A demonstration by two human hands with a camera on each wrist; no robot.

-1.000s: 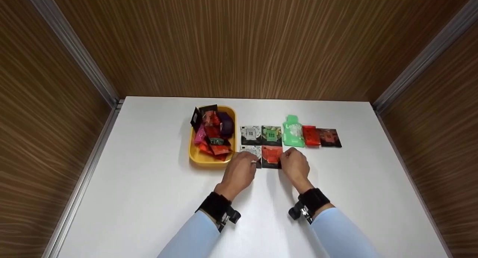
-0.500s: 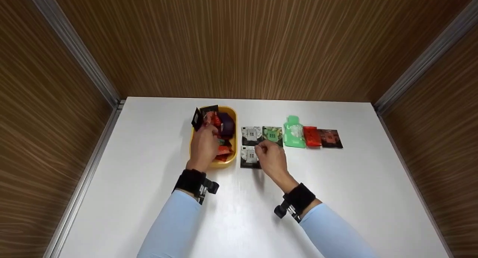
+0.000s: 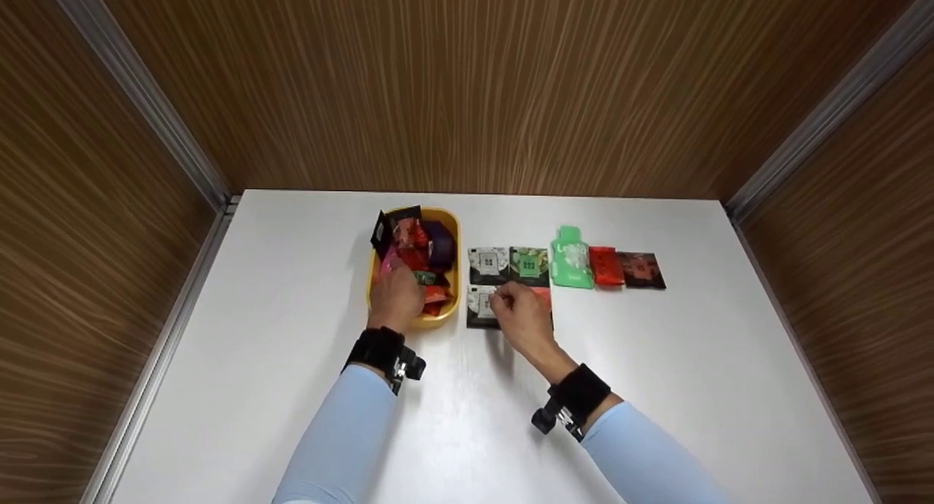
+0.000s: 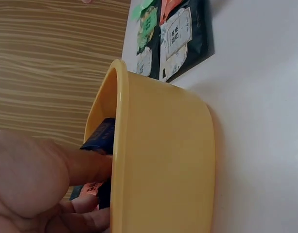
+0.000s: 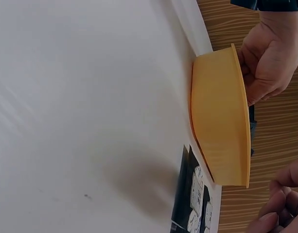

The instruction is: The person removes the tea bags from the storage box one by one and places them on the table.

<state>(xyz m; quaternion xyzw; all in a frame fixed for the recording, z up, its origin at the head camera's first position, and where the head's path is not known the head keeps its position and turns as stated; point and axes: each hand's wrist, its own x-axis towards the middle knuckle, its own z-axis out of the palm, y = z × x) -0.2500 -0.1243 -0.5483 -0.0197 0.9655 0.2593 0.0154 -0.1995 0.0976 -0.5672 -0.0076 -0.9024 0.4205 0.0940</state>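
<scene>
My left hand (image 3: 396,300) reaches into the yellow basket (image 4: 163,155), over its packets. A pink packet (image 3: 389,261) shows just beyond its fingers; the basket wall hides the fingertips in the left wrist view, so a grip cannot be made out. My right hand (image 3: 524,318) hovers above the lower sachets, fingers loosely curled, with nothing visible in them. Under it lie a white-and-black sachet (image 3: 479,308) and a red-and-black sachet (image 3: 543,295), partly covered. Above these sit another white-and-black sachet (image 3: 489,265) and a green-and-black sachet (image 3: 529,265).
To the right lie a green spouted pouch (image 3: 573,261), a red packet (image 3: 606,267) and a dark red sachet (image 3: 641,270) in a row. Inside the basket are a purple item (image 3: 440,246) and several red and black packets. Wood-grain panels (image 3: 467,88) enclose the white table (image 3: 467,431).
My left hand has left the lower sachets for the basket, then drawn back slightly within it. My right hand has moved left from the red-and-black sachet's right edge to hover over the lower pair.
</scene>
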